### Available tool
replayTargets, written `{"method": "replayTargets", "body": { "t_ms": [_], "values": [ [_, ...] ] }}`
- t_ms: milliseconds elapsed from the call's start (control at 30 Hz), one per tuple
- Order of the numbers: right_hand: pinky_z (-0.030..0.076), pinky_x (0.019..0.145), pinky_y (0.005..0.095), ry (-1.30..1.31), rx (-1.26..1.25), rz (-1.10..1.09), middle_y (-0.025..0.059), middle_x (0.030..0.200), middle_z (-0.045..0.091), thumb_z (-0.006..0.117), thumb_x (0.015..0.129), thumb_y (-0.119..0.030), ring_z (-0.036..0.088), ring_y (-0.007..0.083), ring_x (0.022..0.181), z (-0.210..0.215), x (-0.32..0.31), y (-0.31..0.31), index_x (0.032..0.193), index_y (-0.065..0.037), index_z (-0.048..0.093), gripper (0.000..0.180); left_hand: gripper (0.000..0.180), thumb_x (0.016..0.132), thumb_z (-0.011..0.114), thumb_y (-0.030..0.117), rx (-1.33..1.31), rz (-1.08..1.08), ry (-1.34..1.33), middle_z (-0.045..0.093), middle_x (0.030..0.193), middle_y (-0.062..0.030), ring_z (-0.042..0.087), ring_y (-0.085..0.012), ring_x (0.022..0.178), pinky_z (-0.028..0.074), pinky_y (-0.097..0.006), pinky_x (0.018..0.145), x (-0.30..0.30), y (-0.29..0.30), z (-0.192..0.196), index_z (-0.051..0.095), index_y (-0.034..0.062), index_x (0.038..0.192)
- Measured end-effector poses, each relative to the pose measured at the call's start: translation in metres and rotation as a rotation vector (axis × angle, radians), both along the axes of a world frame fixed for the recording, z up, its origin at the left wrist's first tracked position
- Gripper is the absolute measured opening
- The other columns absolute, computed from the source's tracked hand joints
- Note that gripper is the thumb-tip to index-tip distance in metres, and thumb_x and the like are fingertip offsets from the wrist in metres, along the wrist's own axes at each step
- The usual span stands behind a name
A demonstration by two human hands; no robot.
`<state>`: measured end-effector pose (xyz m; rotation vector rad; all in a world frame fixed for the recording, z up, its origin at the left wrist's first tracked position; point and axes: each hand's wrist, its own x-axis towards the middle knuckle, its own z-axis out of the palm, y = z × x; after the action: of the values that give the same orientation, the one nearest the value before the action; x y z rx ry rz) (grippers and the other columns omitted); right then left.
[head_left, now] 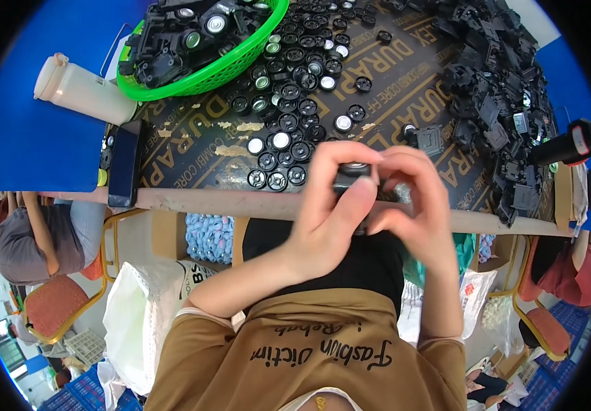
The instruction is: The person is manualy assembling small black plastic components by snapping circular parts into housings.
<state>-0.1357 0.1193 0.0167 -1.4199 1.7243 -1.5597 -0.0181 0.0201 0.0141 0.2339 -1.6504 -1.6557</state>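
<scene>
Black part (345, 181), one: clamped in our left hand (330, 218); our right hand (415, 198) adjoining rightward, grip unclear; worktop's (220, 198) near edge.

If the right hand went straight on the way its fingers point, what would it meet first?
Most likely the left hand, which grips a small dark part. The right hand curls toward both; depth is unclear where they overlap, and they may already touch.

Left forearm (247, 282) slants inward from lower left; right forearm (447, 294) stands nearly vertical. Left hand (326, 216) and right hand (427, 195) face each other, fingers curled. Left thumb (357, 201) points upward; right thumb (393, 219) points inward.
</scene>
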Motion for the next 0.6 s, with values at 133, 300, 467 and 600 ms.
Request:
{"method": "replayTargets", "body": {
  "t_ms": [133, 300, 467, 600],
  "values": [
    [0.04, 0.091, 0.0392, 0.732, 0.196, -0.302, 0.0134, 0.112, 0.051, 0.067, 0.061, 0.0, 0.048, 0.034, 0.106, 0.011, -0.049, 0.009, 0.111, -0.004, 0.05, 0.053, 0.028, 0.088, 0.052, 0.016, -0.53, 0.462, 0.188, 0.047, 0.097, -0.0071, 0.046, -0.0115, 0.076, 0.039, -0.024, 0.068, 0.008, -0.093, 0.043, 0.042, 0.0017, 0.11],
    [0.04, 0.091, 0.0378, 0.73, 0.342, -0.247, 0.0152, 0.113, 0.051, 0.06, 0.067, 0.006, 0.049, 0.0324, 0.107, -0.004, -0.064, 0.015, 0.115, -0.004, 0.048, 0.05, 0.024, 0.09, 0.051, 0.016, -1.034, 0.909, -0.206, 0.055, 0.102, -0.0079, 0.053, -0.0155, 0.089, 0.041, -0.027, 0.081, 0.004, -0.194, 0.094, 0.055, 0.0011, 0.109],
    [0.043, 0.085, 0.033, 0.333, 0.176, -0.427, 0.0135, 0.105, 0.056, 0.065, 0.066, 0.003, 0.055, 0.026, 0.097, -0.008, -0.057, 0.021, 0.111, -0.001, 0.05, 0.048, 0.037, 0.09, 0.048, 0.027, -0.953, 0.77, -0.539, 0.057, 0.105, -0.0217, 0.051, -0.0342, 0.104, 0.039, -0.036, 0.09, -0.002, -0.215, 0.1, 0.053, -0.0035, 0.111],
    [0.045, 0.078, 0.0287, 0.126, 0.012, -0.422, 0.011, 0.1, 0.057, 0.069, 0.066, 0.001, 0.056, 0.018, 0.088, -0.011, -0.043, 0.023, 0.112, 0.001, 0.047, 0.051, 0.033, 0.084, 0.055, 0.019, -1.369, 1.161, -0.453, 0.055, 0.106, -0.0213, 0.047, -0.0332, 0.107, 0.035, -0.037, 0.093, -0.005, -0.203, 0.093, 0.052, -0.003, 0.109]
  ]
}}
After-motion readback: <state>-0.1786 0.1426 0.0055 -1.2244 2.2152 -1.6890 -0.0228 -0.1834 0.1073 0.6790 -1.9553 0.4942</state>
